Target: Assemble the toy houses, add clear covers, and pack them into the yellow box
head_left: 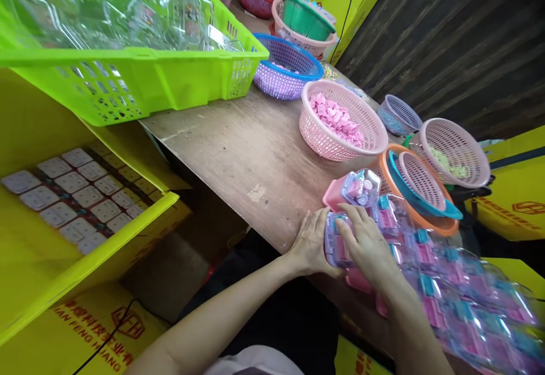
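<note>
My left hand and my right hand both grip a clear plastic pack filled with pink pieces, at the near edge of the wooden table. The fingers of each hand are curled round the pack's sides. Just behind it stands another filled clear pack on a pink holder. A long row of filled packs with pink and blue contents runs off to the right under my right forearm.
Round baskets line the table: pink with pink pieces, purple with blue rim, stacked orange and blue, pink with pale green pieces. A green crate of clear shells sits left, above a yellow box of packed items.
</note>
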The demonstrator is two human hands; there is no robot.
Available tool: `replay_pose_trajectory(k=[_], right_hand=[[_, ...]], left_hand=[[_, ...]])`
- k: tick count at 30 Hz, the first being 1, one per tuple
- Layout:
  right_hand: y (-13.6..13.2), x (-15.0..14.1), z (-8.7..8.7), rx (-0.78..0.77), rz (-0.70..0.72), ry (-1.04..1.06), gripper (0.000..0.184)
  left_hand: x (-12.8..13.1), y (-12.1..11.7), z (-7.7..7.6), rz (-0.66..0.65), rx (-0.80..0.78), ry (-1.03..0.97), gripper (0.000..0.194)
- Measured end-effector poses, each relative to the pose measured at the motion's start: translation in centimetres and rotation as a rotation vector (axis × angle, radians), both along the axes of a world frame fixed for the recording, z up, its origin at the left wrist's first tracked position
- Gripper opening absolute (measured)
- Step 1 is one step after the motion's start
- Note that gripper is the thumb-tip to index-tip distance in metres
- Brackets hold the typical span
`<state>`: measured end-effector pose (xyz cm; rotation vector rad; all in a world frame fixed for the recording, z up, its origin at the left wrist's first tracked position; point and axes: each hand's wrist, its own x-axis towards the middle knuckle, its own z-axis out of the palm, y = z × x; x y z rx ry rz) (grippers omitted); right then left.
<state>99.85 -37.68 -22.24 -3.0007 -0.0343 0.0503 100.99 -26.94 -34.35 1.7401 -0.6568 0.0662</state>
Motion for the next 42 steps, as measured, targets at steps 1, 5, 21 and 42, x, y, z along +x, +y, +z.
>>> replay_pose_trajectory(k=[1,5,21,42], right_hand=[[0.0,0.0,-0.2,0.018,-0.018,-0.016,0.036],[1.0,0.4,-1.1,0.067,-0.152,-0.099,0.034],[-10.5,-8.1,-2.2,0.111,-0.142,-0.4,0.038],[-14.5,4.8,5.7,-0.005,0.427,-0.194,0.073]], left_hand=[[0.1,0.0,0.0,-0.007,0.009,-0.001,0.128],[0.8,0.0,-0.5,-0.078,0.024,-0.003,0.127],[7.4,1.4,13.9,-0.443,0.732,0.459,0.099],[10.5,-3.4,16.0,-0.672,0.917,0.791,0.072]])
